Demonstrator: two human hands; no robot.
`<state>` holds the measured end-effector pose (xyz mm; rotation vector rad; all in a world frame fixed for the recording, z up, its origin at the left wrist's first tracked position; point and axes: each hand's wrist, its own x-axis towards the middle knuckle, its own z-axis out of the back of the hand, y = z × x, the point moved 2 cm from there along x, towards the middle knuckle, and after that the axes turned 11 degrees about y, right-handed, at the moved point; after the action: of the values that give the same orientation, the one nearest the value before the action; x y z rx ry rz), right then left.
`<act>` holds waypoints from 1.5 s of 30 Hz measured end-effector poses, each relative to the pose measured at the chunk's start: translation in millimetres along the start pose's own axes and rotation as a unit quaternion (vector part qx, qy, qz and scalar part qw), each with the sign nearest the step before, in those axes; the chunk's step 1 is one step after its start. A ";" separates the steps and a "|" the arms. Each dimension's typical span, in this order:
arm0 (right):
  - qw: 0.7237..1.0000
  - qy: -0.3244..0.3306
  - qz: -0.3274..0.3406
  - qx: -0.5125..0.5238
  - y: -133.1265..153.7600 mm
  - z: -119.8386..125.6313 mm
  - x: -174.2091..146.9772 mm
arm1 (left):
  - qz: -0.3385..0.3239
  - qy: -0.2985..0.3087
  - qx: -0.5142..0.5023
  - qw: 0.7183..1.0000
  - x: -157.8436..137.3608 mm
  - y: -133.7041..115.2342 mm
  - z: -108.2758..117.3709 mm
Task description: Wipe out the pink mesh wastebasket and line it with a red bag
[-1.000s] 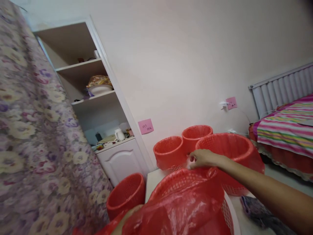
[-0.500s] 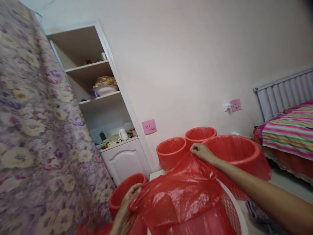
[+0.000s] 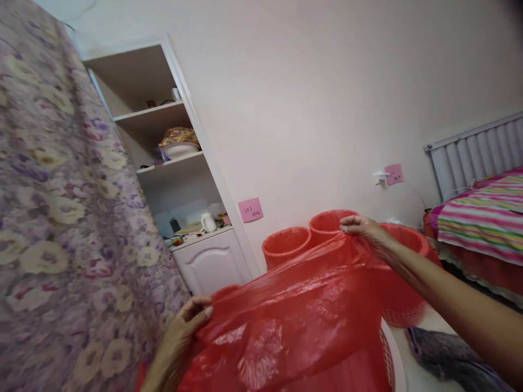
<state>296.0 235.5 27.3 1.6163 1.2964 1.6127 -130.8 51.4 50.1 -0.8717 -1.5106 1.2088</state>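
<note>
A thin red plastic bag [image 3: 286, 321] is stretched between my two hands. My left hand [image 3: 182, 332] is closed on the bag's edge at the lower left, thumb on top. My right hand [image 3: 365, 231] pinches the opposite edge, higher up and to the right. Beneath the bag stands a white perforated basket [image 3: 394, 356]; its right rim shows, while the bag covers most of the rest. Just behind my right hand is a large red basket [image 3: 408, 288] that looks lined with red plastic.
Two red baskets, one at left [image 3: 286, 245] and one at right [image 3: 322, 220], stand by the wall. A dark grey cloth [image 3: 453, 351] lies on the pale surface at right. A floral curtain [image 3: 73, 218], shelves [image 3: 180, 158] and a bed [image 3: 486, 207] surround the area.
My hands have moved apart, the left one leftward and the right one up and to the right. The bag between them is now pulled wider and tauter.
</note>
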 end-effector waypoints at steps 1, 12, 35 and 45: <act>1.000 -0.006 0.004 -0.002 3.5 7.5 -2.8 | -0.001 0.000 0.014 1.000 -2.7 -3.6 0.4; 0.895 0.170 0.171 -0.375 92.8 -39.7 -79.8 | -0.105 0.134 0.456 0.873 -43.4 -45.0 -30.4; 0.868 0.189 0.198 -0.414 90.1 -2.8 -93.2 | -0.122 0.118 0.399 0.901 -40.9 -35.8 -9.0; 0.868 0.242 0.109 -0.420 44.9 34.4 -83.8 | -0.057 0.225 0.371 0.899 -33.5 -18.9 8.5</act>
<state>354.1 152.9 21.9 0.8467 0.4309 2.3673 -129.3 13.3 59.8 -0.4782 -0.6247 1.2475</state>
